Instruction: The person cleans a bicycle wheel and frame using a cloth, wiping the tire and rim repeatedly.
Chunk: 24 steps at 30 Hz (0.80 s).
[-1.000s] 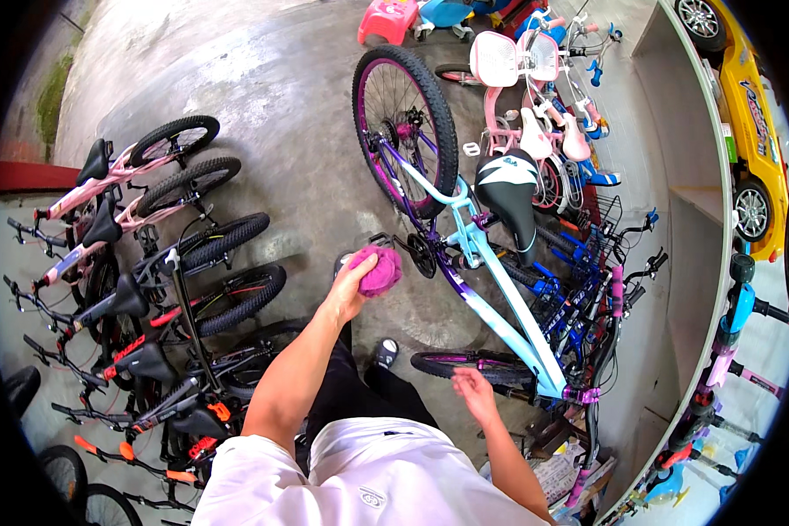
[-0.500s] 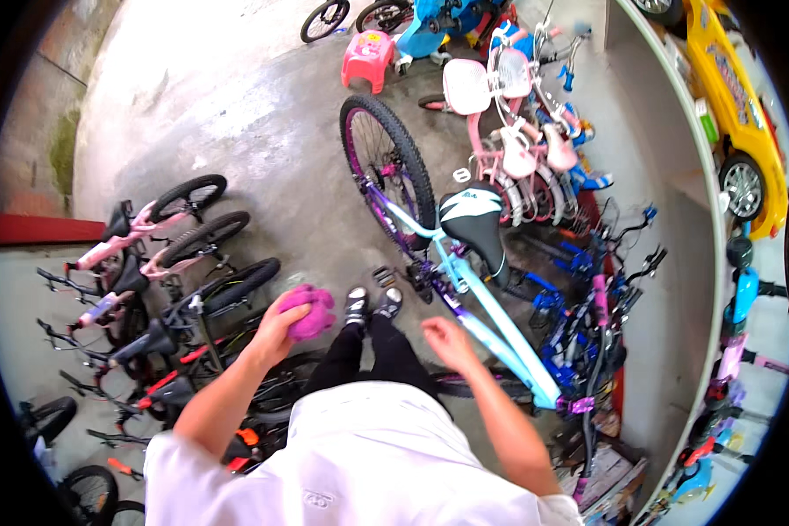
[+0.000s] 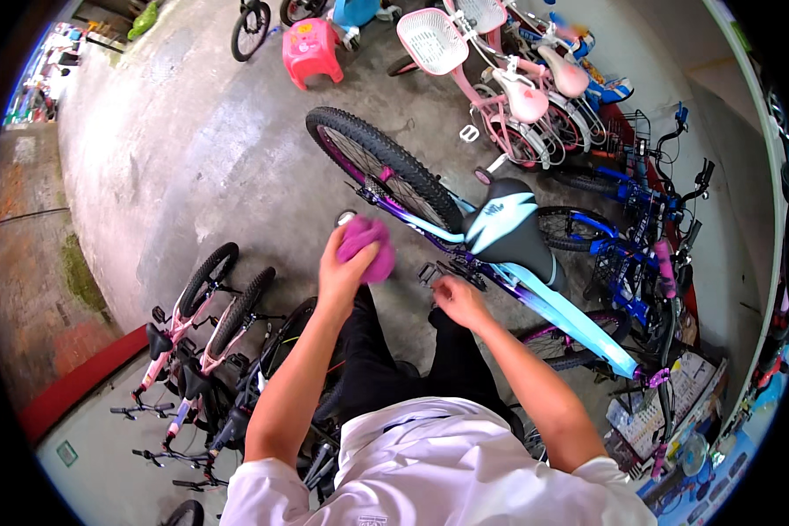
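Note:
My left hand point(image 3: 340, 273) is closed round a crumpled magenta cloth point(image 3: 367, 249), held in the air above the floor. To my right stands a light-blue and purple bicycle point(image 3: 548, 309) with a black and pale-blue saddle point(image 3: 510, 230) and a knobby rear tyre point(image 3: 384, 162). My right hand point(image 3: 458, 302) hangs with curled fingers beside the bicycle's pedal point(image 3: 429, 274); nothing shows in it, and whether it touches the pedal I cannot tell.
Several small bikes with pink frames point(image 3: 177, 337) stand at my left. Pink bikes with white baskets point(image 3: 433, 41) and blue bikes point(image 3: 618, 263) line the right wall. A pink-red stool point(image 3: 312, 51) stands ahead. Concrete floor point(image 3: 193, 149) stretches ahead and left.
My view has turned and come nearer the bicycle. The left hand has moved right and forward with the cloth. My right hand has come beside the pedal, fingers still curled.

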Each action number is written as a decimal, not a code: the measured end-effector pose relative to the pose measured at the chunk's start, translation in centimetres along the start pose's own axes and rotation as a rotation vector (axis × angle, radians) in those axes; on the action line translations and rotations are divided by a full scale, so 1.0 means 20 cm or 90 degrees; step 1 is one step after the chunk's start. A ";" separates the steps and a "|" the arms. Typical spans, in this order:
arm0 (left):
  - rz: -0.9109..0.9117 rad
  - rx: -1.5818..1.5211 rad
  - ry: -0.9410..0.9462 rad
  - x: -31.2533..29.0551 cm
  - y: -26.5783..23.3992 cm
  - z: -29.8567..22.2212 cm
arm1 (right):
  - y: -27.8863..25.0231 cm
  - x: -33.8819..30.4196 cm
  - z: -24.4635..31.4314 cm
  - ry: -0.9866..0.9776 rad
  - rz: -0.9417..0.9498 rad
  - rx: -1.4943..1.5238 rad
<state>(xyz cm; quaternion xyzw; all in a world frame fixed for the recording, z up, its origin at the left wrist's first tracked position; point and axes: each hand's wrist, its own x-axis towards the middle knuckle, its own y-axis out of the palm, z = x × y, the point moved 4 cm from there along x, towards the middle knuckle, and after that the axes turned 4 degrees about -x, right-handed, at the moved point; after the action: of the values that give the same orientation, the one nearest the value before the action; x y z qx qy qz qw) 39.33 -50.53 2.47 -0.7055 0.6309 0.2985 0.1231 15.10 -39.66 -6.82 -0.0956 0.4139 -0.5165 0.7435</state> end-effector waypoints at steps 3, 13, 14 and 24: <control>0.061 0.354 0.351 0.40 0.23 -0.08 | -0.07 0.17 0.09 0.058 -0.138 0.022; 0.526 0.779 0.722 0.85 0.51 0.19 | -0.14 0.73 0.19 0.216 -0.365 -0.132; 0.524 0.762 0.728 0.85 0.52 0.18 | -0.14 0.75 0.17 0.234 -0.369 -0.116; 0.123 0.735 0.573 1.36 0.06 -0.32 | -0.22 0.83 0.21 0.219 -0.295 -0.179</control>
<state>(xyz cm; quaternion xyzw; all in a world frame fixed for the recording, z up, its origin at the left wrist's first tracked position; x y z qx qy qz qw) 40.51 -76.58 -7.83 -0.5241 0.7361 -0.3899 0.1774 17.13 -56.92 -10.35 -0.2006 0.5680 -0.6185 0.5047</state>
